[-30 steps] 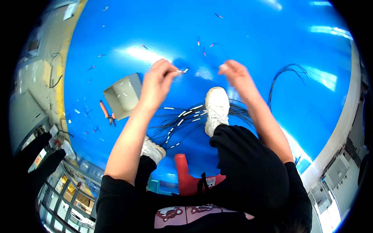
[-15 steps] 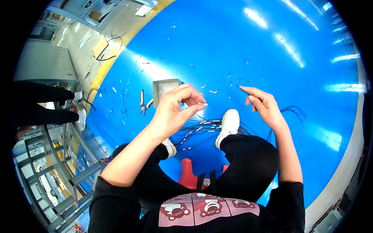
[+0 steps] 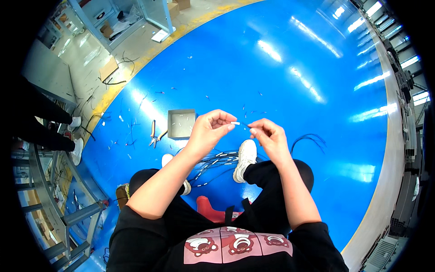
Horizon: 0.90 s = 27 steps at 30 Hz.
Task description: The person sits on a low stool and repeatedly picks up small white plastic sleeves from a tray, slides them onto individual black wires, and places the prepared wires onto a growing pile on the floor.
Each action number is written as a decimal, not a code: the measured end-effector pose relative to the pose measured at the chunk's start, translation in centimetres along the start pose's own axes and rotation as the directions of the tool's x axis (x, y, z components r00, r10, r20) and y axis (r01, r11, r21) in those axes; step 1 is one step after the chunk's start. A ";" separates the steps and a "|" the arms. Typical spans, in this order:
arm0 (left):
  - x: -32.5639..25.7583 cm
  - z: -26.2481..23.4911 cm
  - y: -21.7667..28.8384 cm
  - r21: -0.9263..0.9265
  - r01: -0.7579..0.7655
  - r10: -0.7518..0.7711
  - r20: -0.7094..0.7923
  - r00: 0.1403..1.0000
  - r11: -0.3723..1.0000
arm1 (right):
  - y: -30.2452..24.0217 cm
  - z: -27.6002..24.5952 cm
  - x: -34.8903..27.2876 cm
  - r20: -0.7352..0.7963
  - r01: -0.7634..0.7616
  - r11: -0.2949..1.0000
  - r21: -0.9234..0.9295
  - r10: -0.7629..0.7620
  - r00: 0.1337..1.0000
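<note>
My left hand (image 3: 208,132) pinches a small white tube (image 3: 235,123) between thumb and fingertips, its end pointing right. Facing it, my right hand (image 3: 270,139) is closed in a pinch on a thin dark wire (image 3: 245,124). The wire's tip is close to the tube; whether it is inside is too small to tell. Below the hands, a bundle of black cables (image 3: 213,159) with white sleeves lies on the floor around my shoes. Left of my left hand stands a shallow grey box (image 3: 170,124) with small white pieces in it.
Wire strippers (image 3: 154,135) with orange handles lie left of the box. Wire scraps dot the blue floor (image 3: 281,72). Under me is a red stool (image 3: 206,208). A metal rack (image 3: 81,213) and another person's legs (image 3: 50,131) are at the left. More black cable (image 3: 308,139) lies right.
My right hand has moved left, bringing the dark wire up to the white tube in my left hand. The whole view has shifted, with the box and floor items appearing lower and further left.
</note>
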<state>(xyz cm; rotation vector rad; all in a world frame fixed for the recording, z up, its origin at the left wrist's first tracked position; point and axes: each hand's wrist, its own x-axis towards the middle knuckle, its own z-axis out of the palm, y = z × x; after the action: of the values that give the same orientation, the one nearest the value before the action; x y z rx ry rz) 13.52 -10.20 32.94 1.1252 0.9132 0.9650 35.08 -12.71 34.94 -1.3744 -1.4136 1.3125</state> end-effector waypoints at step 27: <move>1.3 -0.4 -1.4 -0.070 -0.004 0.017 0.175 0.984 0.998 | 1.0 -1.2 1.6 0.072 0.003 0.988 -0.154 0.008 0.997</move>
<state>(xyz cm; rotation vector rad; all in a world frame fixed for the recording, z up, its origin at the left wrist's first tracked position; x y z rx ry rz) 13.76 -9.12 31.35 1.1374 0.7266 0.8842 36.19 -11.04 33.98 -1.4412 -1.5912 1.2887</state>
